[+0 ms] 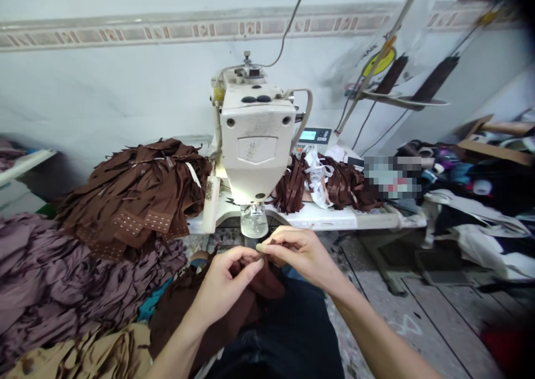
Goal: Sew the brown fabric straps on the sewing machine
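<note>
Pinching left hand [221, 290]: grip clamped on brown cloth [267, 283], in front of the sewing machine [257, 128]; light, steady pressure should suit
Right hand [307, 253]: grip clamped on the same brown cloth, close beside the left; small, even pinches likely limit slipping
Brown pile [137, 184]: left of the sewing machine, best kept from snagging
Brown strips [296, 184]: right of the sewing machine, on the table [326, 218]

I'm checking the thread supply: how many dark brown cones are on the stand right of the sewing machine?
2. The left cone is nearer the sewing machine; the right cone is farther from it, both on the thread stand. Another could be hidden behind them.
</note>
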A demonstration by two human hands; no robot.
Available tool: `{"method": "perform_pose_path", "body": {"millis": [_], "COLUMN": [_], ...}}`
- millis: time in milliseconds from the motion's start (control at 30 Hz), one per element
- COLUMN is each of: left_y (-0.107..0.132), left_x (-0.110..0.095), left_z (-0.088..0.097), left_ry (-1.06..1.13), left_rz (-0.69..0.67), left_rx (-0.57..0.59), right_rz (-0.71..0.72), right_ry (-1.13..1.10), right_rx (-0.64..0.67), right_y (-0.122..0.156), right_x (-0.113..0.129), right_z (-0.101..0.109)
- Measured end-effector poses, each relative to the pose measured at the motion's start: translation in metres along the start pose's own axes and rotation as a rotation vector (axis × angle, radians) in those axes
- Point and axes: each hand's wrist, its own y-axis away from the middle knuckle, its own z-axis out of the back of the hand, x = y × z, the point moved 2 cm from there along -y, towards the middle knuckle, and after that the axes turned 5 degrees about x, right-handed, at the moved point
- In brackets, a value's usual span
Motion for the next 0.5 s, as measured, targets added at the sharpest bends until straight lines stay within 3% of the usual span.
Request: {"method": "perform_pose_path", "body": {"millis": [133,267,367,500], "left_y": [0.005,0.015,0.019,0.021], "left_x": [0.002,0.02,0.034,0.042], "left_z": [-0.008,-0.021,-0.025,-0.026], "left_ry": [0.004,0.106,0.152,0.192], "left_rz": [0.013,0.073,0.109,0.106], "left_rx": [0.04,0.029,0.026,0.051], "right_rz": [-0.071,-0.158,0.024,0.213], "right_ry": [-0.104,-0.195,-0.007,0.195], "right_rx": [-0.05,-0.168,-0.203,-0.112], "right_y": [0.003,0.02,0.037,0.055], "right_x": [-0.011,-0.029,-0.03,-0.033], "right_z": [-0.013,-0.02,-0.022,-0.031]}}
